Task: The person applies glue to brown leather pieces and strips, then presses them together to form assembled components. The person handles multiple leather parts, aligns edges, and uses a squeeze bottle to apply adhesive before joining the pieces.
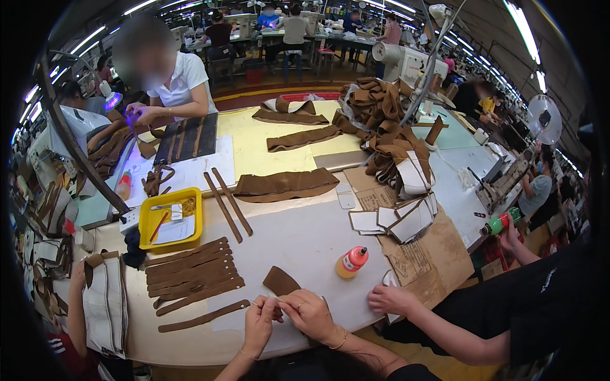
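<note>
At the table's near edge my left hand [260,322] and my right hand [312,315] meet, fingertips pinched close together. Something small and pale shows between them, too small to name. Just beyond the fingers is a short brown strip [279,280], partly hidden by my right hand; whether it is held or lies on the table I cannot tell. Left of my hands a single brown strap [203,316] lies below a row of several overlapping brown straps [194,273]. A bottle with a pink-red cap [352,261] stands to the right, apart from my hands.
A co-worker's hand [395,300] rests close on my right; their other hand grips a green bottle [501,222]. A yellow tray [199,219], two brown strips [227,204], a curved brown panel [286,185], white-backed pieces [410,219] and cardboard [438,260] lie beyond. Across the table another person works.
</note>
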{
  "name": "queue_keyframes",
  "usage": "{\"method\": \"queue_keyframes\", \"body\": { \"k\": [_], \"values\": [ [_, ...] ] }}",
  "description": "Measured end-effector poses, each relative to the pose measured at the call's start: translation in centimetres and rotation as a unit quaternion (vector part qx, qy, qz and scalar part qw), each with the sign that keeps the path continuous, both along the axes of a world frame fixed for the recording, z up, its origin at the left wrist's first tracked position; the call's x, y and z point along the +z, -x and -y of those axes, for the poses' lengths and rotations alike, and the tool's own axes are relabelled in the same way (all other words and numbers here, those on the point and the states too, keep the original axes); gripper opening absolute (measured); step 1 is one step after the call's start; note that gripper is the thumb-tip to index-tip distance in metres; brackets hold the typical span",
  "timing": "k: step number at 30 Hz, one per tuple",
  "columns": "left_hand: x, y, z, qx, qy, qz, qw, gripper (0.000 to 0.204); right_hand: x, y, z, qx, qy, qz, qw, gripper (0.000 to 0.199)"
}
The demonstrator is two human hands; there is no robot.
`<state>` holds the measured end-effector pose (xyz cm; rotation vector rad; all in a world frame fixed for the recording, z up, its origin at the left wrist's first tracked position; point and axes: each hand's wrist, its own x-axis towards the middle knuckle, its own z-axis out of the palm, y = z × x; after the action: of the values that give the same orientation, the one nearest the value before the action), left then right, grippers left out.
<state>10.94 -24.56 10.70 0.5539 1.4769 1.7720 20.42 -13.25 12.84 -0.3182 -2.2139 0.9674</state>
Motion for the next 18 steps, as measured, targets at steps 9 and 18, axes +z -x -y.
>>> {"method": "queue_keyframes", "body": {
  "k": [9, 18],
  "values": [
    [-0.1, 0.5, 0.1, -0.015, 0.000, 0.009, 1.000, 0.026, 1.1, -0.4, 0.2, 0.040, 0.059, 0.034, 0.997, 0.007],
    [-0.5, 0.7, 0.2, -0.022, -0.013, 0.014, 1.000, 0.023, 0.4, -0.2, -0.3, 0.030, 0.066, 0.014, 0.997, 0.009]
  ]
}}
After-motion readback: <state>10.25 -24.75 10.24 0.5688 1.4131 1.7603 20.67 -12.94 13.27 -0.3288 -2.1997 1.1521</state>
